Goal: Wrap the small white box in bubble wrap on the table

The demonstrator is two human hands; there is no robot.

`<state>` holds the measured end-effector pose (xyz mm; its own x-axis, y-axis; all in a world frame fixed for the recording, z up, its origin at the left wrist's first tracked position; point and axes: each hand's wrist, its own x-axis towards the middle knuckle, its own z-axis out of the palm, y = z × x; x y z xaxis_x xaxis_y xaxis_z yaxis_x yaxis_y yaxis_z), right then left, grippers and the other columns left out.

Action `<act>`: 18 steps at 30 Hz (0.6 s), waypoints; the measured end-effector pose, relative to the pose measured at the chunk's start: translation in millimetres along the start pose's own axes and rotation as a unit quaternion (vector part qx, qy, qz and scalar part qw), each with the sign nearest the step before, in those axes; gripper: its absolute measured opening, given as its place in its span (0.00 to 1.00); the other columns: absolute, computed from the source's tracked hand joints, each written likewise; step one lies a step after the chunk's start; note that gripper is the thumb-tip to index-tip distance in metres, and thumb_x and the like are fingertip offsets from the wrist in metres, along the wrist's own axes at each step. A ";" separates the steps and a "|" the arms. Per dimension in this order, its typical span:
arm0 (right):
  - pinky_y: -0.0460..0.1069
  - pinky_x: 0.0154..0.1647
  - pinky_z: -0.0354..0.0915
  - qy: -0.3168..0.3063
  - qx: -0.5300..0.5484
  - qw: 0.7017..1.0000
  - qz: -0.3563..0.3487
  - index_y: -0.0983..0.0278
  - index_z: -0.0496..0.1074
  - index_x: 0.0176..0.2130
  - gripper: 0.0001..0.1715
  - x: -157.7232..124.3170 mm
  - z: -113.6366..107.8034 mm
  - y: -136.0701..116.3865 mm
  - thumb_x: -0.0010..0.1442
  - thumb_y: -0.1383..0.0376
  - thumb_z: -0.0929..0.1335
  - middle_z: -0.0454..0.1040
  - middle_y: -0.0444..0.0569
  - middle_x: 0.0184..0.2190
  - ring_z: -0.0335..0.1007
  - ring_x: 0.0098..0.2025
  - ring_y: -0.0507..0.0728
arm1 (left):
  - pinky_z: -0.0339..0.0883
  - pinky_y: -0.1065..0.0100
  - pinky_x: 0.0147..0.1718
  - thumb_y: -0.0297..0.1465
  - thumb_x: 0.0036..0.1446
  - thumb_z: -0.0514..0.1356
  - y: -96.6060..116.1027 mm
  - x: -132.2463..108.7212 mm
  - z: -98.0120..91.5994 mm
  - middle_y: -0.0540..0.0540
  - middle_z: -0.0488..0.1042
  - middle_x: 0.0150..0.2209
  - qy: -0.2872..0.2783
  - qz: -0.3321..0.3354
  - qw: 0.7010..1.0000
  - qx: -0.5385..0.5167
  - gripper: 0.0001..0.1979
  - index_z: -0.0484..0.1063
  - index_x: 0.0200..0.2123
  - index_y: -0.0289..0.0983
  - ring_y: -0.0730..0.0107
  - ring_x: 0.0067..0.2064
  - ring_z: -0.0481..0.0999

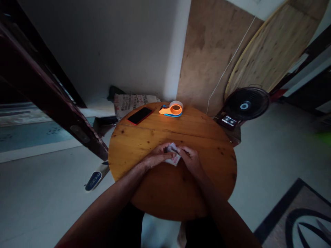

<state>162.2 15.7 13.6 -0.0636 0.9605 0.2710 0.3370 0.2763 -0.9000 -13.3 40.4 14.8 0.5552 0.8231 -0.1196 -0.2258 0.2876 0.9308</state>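
Note:
Over the middle of the round wooden table [165,193], both hands meet at a small pale paper packet [176,160] with pinkish print. My left hand [160,155] grips it from the left, thumb laid across its face. On the other side, my right hand [190,157] pinches its upper right edge between thumb and fingers. One corner of the packet sticks up between the hands; its exact kind is too small and dim to tell.
Towards the table's far edge are an orange tape dispenser [171,109] and a red-edged phone [140,116]. A black fan [244,106] stands beyond the right edge. A printed sack [131,103] lies behind the table, and a shoe [94,179] is on the floor at left.

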 end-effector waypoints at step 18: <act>0.50 0.41 0.64 -0.024 -0.035 0.997 -0.065 0.61 0.74 0.27 0.17 -3.9 -0.8 -9.9 0.63 0.59 0.63 0.72 0.48 0.31 0.69 0.37 0.56 | 0.63 0.70 0.37 0.40 0.41 0.71 -1.9 0.6 -2.5 0.49 0.73 0.34 0.007 -0.004 0.999 0.044 0.26 0.71 0.42 0.34 0.72 0.34 0.72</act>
<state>159.9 9.1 21.8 -0.1547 0.9177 0.3658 0.3871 0.3970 -0.8322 -14.5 41.5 12.1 0.5447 0.8282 -0.1321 -0.1495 0.2508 0.9564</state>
